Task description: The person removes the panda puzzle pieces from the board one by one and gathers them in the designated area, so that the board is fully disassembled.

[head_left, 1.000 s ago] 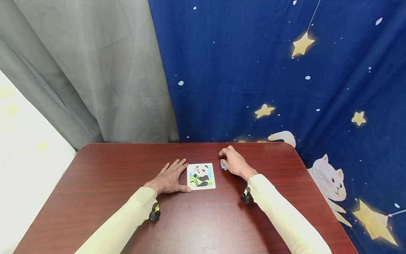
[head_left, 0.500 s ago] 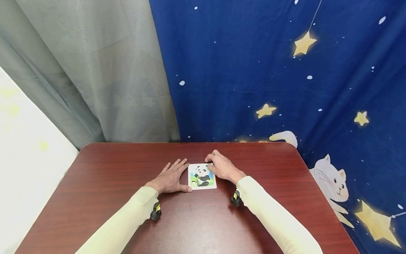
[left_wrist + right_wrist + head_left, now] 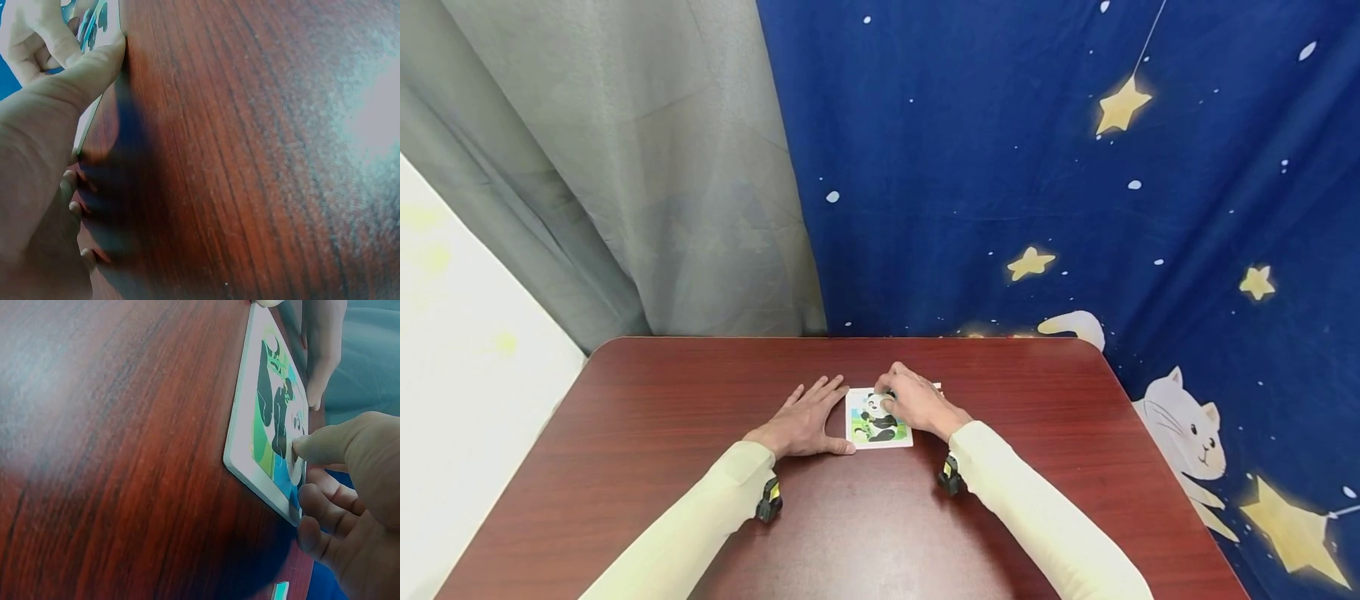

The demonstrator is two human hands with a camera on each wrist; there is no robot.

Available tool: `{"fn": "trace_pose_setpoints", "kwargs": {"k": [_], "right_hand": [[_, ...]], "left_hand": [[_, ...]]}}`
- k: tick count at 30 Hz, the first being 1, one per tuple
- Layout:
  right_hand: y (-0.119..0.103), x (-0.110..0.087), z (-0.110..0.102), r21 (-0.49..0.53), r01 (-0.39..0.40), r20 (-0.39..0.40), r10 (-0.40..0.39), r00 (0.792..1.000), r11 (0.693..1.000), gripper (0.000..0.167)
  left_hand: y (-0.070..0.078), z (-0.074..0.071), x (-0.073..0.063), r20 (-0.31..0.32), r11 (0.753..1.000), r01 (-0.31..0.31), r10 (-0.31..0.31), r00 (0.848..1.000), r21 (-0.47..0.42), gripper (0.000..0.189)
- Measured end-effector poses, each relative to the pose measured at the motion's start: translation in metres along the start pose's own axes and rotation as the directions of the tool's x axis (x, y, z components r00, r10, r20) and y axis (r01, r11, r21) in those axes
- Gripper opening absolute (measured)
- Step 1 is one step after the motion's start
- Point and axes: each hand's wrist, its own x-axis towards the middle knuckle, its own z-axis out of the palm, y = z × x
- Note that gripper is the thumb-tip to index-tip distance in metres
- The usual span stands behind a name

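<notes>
A square panda jigsaw puzzle [image 3: 880, 423] with a white border lies flat on the table. My left hand [image 3: 805, 421] rests with spread fingers at its left side, the thumb on the lower left corner and the fingertips by the upper left one. My right hand [image 3: 917, 402] is over the upper right of the puzzle, fingers bent. In the right wrist view its thumb [image 3: 325, 445] touches the panda's head; the other fingers are curled at the far edge. Whether a puzzle piece is pinched there is hidden. A small loose piece [image 3: 280, 591] lies on the table beside the puzzle.
The reddish-brown wooden table [image 3: 662, 417] has a glossy reflection near its front. Behind it hang a grey curtain [image 3: 715, 167] and a blue curtain [image 3: 962, 167] with stars and a cat. Each wrist wears a small black camera.
My right hand has moved left from the blue piece beside the puzzle to the puzzle's upper right part. A small pale piece now shows behind that hand. My left hand has stayed in place.
</notes>
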Motion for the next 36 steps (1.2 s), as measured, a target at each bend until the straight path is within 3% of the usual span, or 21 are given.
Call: {"fn": "trace_pose_setpoints", "kwargs": {"k": [18, 36], "right_hand": [[-0.0055, -0.0012, -0.0017, -0.017, 0.016, 0.033, -0.015, 0.999, 1.0, 0.029], [-0.0036, 0.0014, 0.0009, 0.052, -0.004, 0.032, 0.003, 0.999, 0.999, 0.025]], "left_hand": [[0.0006, 0.0, 0.0002, -0.012, 1.0, -0.009, 0.009, 1.0, 0.002, 0.111], [0.0008, 0.0015, -0.0008, -0.001, 1.0, 0.001, -0.001, 1.0, -0.001, 0.11]]}}
